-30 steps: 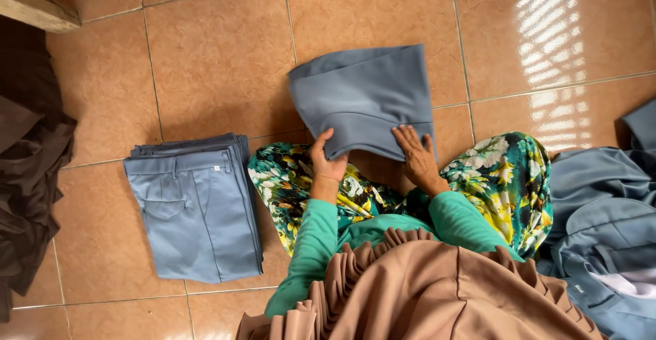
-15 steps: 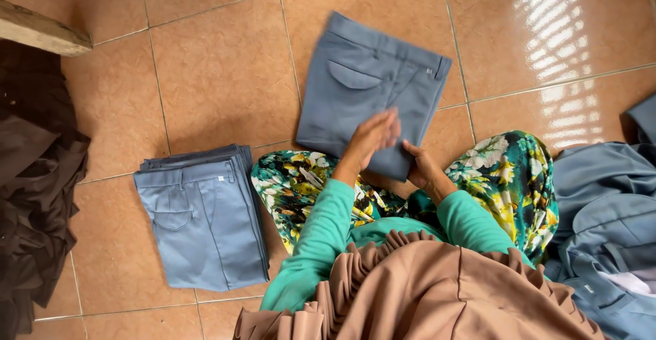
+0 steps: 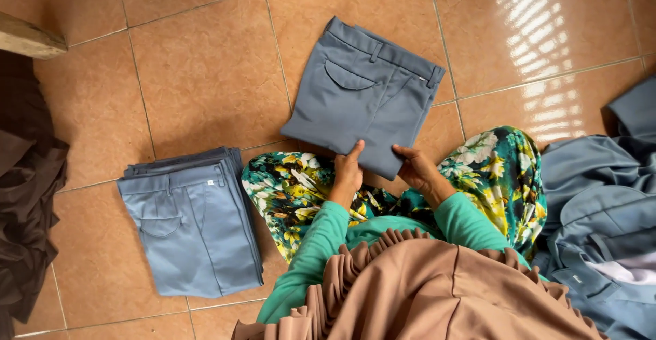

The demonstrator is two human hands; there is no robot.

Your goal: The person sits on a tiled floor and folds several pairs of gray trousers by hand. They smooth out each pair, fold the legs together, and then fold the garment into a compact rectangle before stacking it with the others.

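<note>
The terracotta tile floor (image 3: 205,73) carries the folded grey trousers (image 3: 365,94), the landmark, directly ahead of the knees. Left of them sits a stack of folded blue trousers (image 3: 191,230); to their right lies a heap of unfolded blue garments (image 3: 601,196). The left hand (image 3: 348,169) and right hand (image 3: 415,169) pinch their near hem. Risk: an uneven pull would likely open the fold.
</note>
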